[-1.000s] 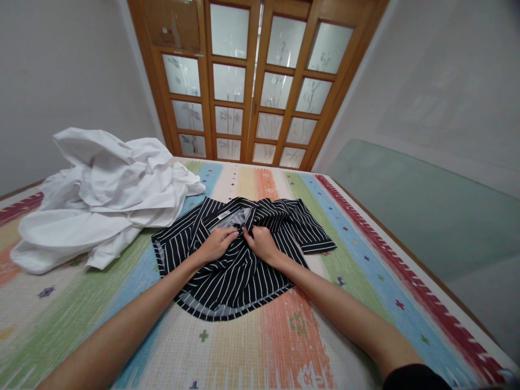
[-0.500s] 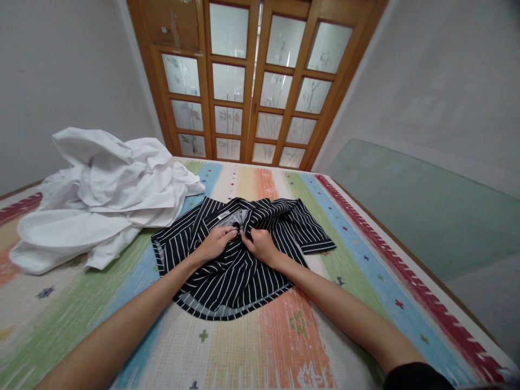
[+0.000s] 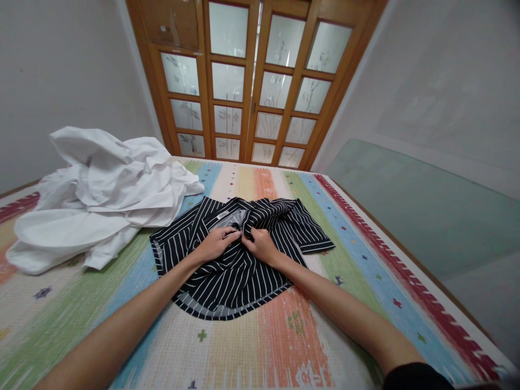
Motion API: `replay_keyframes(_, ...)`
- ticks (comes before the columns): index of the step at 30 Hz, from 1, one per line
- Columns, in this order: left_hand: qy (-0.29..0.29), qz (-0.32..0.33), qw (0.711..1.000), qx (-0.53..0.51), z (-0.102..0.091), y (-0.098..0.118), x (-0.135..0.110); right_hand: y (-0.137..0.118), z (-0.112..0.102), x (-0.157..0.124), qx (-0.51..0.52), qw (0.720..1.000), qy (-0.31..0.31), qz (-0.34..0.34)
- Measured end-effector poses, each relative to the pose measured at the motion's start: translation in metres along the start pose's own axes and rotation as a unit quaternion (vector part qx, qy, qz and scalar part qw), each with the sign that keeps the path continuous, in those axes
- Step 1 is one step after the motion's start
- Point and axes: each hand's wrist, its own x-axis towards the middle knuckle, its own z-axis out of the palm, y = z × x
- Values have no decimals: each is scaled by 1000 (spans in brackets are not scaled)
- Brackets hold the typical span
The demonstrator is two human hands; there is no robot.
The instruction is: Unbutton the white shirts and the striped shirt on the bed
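A black shirt with white stripes [image 3: 239, 281] lies rumpled on the colourful striped mat [image 3: 231, 352], its hem toward me and one sleeve spread to the right. Near its collar, my left hand [image 3: 215, 244] pinches the fabric between thumb and fingers. Close beside it, my right hand [image 3: 260, 245] grips the edge of the same shirt, the two sets of fingertips almost touching. A pale label shows inside the neck. What exactly lies between the fingertips is too small to make out.
White crumpled cloth [image 3: 117, 184] is heaped at the left, its edge beside the shirt. Wooden doors with frosted panes [image 3: 239, 81] stand beyond the far edge. A pale green panel [image 3: 406, 200] leans along the right wall.
My left fingertips have shifted slightly right, toward the right hand. Both hands keep hold of the shirt, which lies almost unchanged.
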Motion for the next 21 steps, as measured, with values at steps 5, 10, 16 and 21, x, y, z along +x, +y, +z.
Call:
replay_keyframes(5,9,21,999,26,0,1,0,-7,-8,2,61,998,9,4)
replay_keyframes(10,26,29,998,52,1,3,1,-11,-11,5,136,990,9,40)
replay_keyframes(16,47,24,997,48,-7,10,-1,8,-13,14,239,948,124,168)
replay_keyframes(21,137,-2,990,35,-29,13,-1,26,-53,45,365,805,325,336)
